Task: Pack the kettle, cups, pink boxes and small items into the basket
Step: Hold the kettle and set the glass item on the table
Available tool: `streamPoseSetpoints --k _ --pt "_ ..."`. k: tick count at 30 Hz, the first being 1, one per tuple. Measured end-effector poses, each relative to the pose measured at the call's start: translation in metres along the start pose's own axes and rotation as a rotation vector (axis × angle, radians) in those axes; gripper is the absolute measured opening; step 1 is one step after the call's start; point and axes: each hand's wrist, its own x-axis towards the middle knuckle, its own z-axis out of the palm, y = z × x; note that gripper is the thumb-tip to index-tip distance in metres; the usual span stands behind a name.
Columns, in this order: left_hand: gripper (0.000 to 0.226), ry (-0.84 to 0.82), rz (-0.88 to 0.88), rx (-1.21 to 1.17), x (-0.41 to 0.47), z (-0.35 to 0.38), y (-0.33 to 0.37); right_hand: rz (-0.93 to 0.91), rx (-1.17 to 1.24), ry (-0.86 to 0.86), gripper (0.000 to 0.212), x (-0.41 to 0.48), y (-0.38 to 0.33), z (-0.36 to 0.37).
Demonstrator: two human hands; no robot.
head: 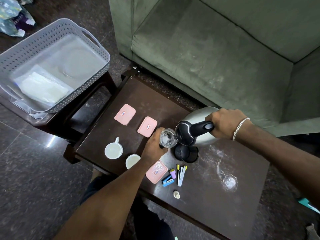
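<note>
My right hand [223, 124] grips the black handle of the steel kettle [194, 134], which is tilted with its spout over a clear glass [167, 137]. My left hand [154, 148] holds that glass from its left side. Below the kettle sits its round black base [186, 153]. Three pink boxes lie on the dark table [207, 196]: one at the far left [125, 114], one beside the glass [147, 126], one near my left forearm [156, 171]. Two white cups [113, 150] [132, 161] stand at the table's left. The grey basket [69, 37] rests on a stool at upper left.
Small items lie near the front: a blue stapler [167, 181], a purple-capped piece [172, 172], yellow-tipped clips [181, 174], a small white cap [176, 194]. An overturned clear glass [228, 181] lies at the right. White packets [43, 87] lie in the basket. A green sofa [216, 49] stands behind.
</note>
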Motion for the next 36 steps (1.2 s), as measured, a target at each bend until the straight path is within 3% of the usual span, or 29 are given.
streamPoseSetpoints --k 14,18,27,36 --pt "0.074 0.008 -0.007 -0.002 0.001 0.001 -0.004 -0.027 0.313 -0.076 0.024 0.005 0.045 0.017" --pt "0.075 0.006 -0.029 -0.041 0.002 0.001 -0.006 -0.014 0.368 -0.061 0.019 0.004 0.052 0.020" --pt "0.124 -0.026 -0.055 -0.055 -0.019 -0.015 -0.004 -0.006 0.445 0.003 0.018 -0.010 0.053 -0.003" --pt "0.105 -0.019 -0.021 -0.119 -0.016 -0.047 0.037 0.062 0.485 0.082 0.021 -0.013 0.046 -0.054"
